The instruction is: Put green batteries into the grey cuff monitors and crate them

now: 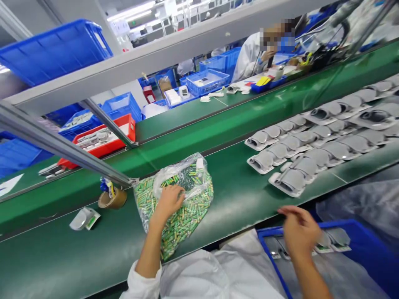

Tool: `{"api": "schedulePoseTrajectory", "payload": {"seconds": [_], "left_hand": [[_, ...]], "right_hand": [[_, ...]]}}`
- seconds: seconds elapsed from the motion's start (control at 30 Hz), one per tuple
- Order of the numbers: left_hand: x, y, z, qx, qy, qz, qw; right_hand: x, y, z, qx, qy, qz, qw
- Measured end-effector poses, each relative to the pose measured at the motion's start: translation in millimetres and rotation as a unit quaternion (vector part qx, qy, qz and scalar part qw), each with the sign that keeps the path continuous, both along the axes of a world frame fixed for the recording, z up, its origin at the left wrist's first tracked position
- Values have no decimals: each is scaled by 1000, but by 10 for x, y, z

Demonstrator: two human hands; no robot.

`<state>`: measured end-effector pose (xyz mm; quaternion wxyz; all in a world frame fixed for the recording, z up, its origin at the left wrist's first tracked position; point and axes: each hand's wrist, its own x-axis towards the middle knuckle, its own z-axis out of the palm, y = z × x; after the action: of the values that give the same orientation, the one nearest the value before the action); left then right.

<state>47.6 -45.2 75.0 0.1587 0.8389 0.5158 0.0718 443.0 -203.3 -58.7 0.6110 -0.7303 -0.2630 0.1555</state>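
Batteries are green and yellow, in a clear plastic bag. Conveyor belt is green. Crates are blue, tray red. Device housings are grey on white bases. Work coat sleeve is white. Packing tape roll is tan.

Green assembly-line belts beneath a grey metal shelf, bright ceiling lights beyond.

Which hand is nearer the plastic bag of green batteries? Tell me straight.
Left. The left hand rests on the plastic bag of green batteries; the right hand is apart from it, well off to its right, over the blue crate.
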Motion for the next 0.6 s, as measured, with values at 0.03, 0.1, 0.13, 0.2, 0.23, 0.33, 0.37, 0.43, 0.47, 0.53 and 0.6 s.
{"api": "schedulePoseTrajectory", "payload": {"seconds": [0.03,0.1,0.13,0.2,0.23,0.33,0.37,0.43,0.47,0.53,0.6], "left_hand": [[8,-99,27,10,20,-3,1000],[55,-278,74,30,48,-10,998],[86,-360,92,41,60,-14,997],[142,-516,116,56,85,-23,995],[158,-593,122,61,96,-26,993],[142,-819,138,77,109,-17,991],[121,-889,150,83,106,-7,991],[80,-997,195,92,94,12,991],[71,-1023,230,92,86,14,992],[101,-990,323,90,60,2,994],[223,-830,427,90,17,-23,995]], "right_hand": [[-239,185,169,29,-29,100,994],[-724,662,509,68,-89,343,933],[-959,926,656,91,-107,429,892],[-1391,1430,869,104,-143,566,806],[-1579,1643,930,94,-164,624,758],[-1997,2052,964,46,-229,758,608],[-2085,2112,939,41,-245,782,572],[-2200,2144,862,46,-270,796,539],[-2238,2131,818,48,-280,793,539],[-2293,2083,741,38,-286,782,552],[-2323,2039,694,32,-260,769,582]]}}
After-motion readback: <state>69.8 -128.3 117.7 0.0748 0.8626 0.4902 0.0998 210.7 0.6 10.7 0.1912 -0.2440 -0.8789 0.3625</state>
